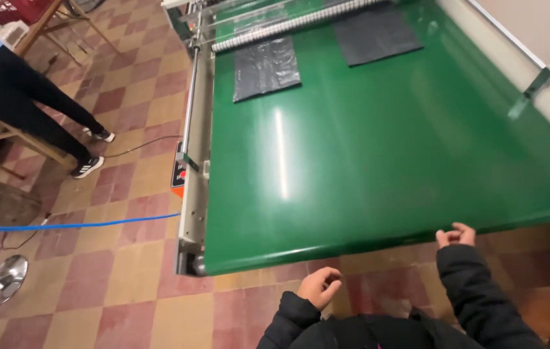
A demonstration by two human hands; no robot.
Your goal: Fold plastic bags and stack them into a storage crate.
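Empty left hand [319,285] and right hand [454,234] near green conveyor belt [378,148] edge

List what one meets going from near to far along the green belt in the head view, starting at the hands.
Left hand → right hand → glossy green conveyor belt → two flat dark grey plastic bags → long ribbed white roller.

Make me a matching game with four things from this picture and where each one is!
Things:
1. dark plastic sheets
2. blue hose
3. right hand
4. left hand

Places:
A. stretched across the tiled floor
B. at the near edge of the green belt
C. on the belt's far end
D. below the belt's edge, above the floor

Pairs: 1-C, 2-A, 3-B, 4-D
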